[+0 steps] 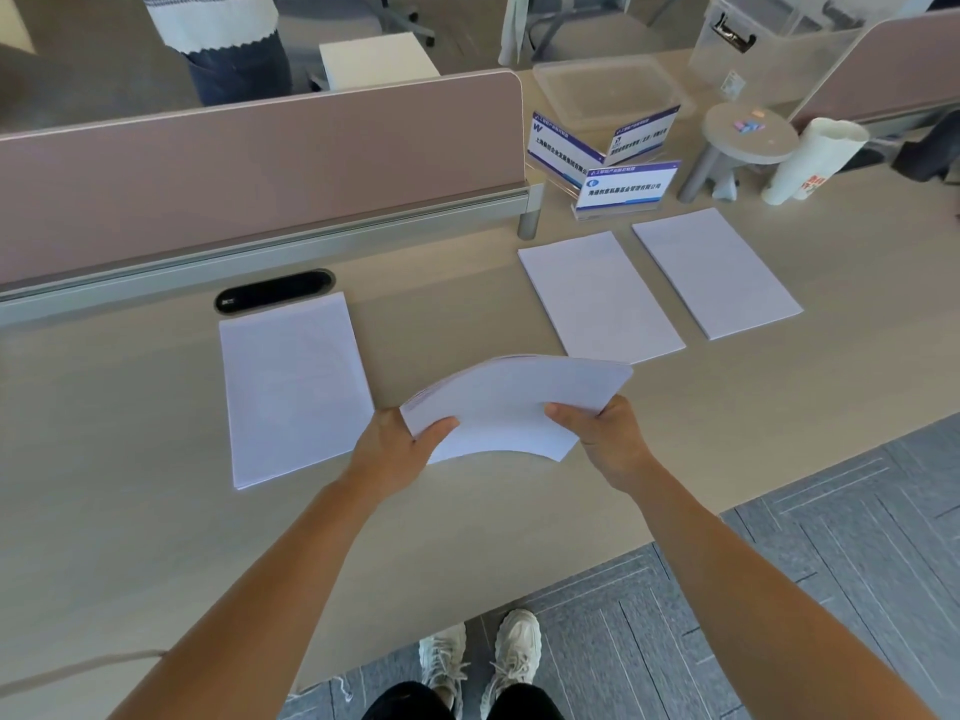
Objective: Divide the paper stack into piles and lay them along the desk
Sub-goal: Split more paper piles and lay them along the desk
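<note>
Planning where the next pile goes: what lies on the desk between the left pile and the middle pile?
In the head view, bare desk lies between the left pile and middle pile; the held stack hangs above its near part.

I see both hands gripping a bowed white paper stack (511, 405) above the pale wooden desk (130, 511): left hand (397, 449) at its near-left corner, right hand (605, 433) at the near-right edge. Three flat white paper piles lie on the desk: left pile (293, 389), middle pile (600, 296), right pile (717, 272). A black oval cable grommet (275, 292) touches the left pile's far edge.
</note>
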